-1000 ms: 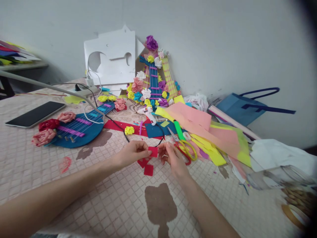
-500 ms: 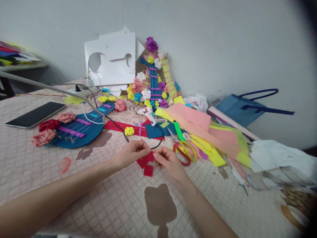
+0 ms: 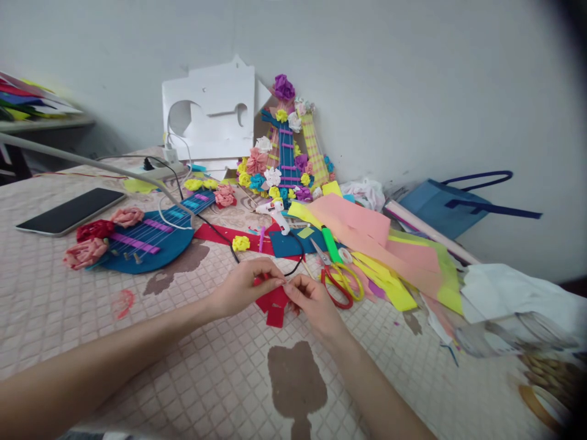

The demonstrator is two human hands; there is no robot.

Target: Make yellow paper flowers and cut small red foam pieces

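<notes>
Both my hands meet at the table's middle over several small red paper pieces (image 3: 274,307). My left hand (image 3: 245,286) is closed, its thumb and fingers pinching a red paper piece at the fingertips. My right hand (image 3: 312,302) is closed too, its fingertips touching the same red piece from the right. More red squares lie flat on the cloth just under the hands. Red-and-yellow scissors (image 3: 338,281) lie just right of my right hand.
A white glue gun (image 3: 275,212) with a black cord, a blue paper guitar (image 3: 147,235) with paper roses, a tablet (image 3: 68,211), a decorated craft (image 3: 287,156) against the wall, coloured paper sheets (image 3: 389,244), a blue bag (image 3: 444,205) and white cardboard (image 3: 211,119).
My hands have closed in on each other; the red piece that was held flat between them is now pinched tight at the fingertips. The view shifted slightly.
</notes>
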